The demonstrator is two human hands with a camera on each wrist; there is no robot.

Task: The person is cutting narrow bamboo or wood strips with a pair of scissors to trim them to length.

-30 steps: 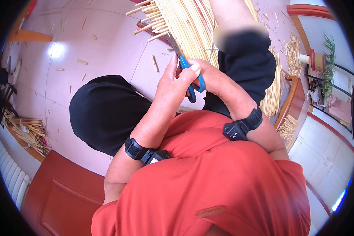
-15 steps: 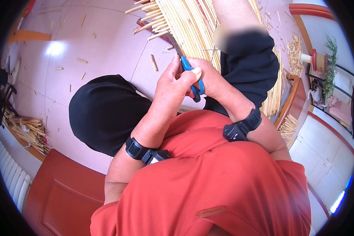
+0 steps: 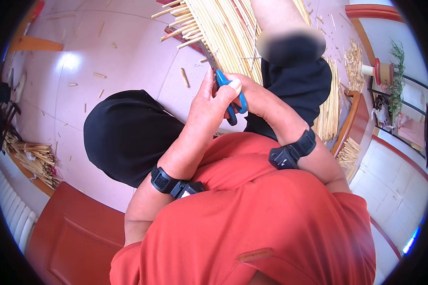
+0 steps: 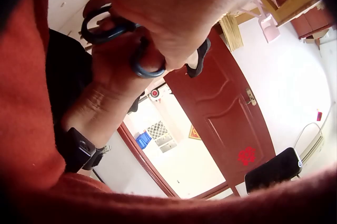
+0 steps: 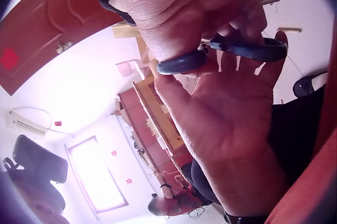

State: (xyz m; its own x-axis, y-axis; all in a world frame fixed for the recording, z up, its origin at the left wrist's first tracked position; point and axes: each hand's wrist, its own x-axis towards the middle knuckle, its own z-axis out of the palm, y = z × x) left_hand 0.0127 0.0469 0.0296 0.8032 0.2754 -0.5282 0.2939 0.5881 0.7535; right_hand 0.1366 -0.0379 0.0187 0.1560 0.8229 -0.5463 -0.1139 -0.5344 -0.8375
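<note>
Both hands meet at a pair of scissors with blue handles [image 3: 221,77]. My left hand [image 3: 204,104] grips them from the left, its thumb laid across the handle. From the other side my right hand [image 3: 254,95] holds the handles too; its fingers are partly hidden behind them. The blades point away from me, at the near left edge of a mat of pale stalks [image 3: 226,35] tied with string. Uneven stalk ends stick out along that edge. In the right wrist view the two finger loops [image 5: 181,65] stand apart, with the left palm below.
Cut stalk pieces [image 3: 184,77] lie scattered over the tiled floor. A bare lower leg [image 3: 280,16] crosses the mat, with black trouser legs below it. Bundles of stalks [image 3: 35,159] lie at the left, beside a red-brown wooden panel [image 3: 81,237]. A plant [image 3: 397,78] stands right.
The scissor handles drew together half a second ago and are now spread again. Both hands stay at the mat's edge, shifting only slightly.
</note>
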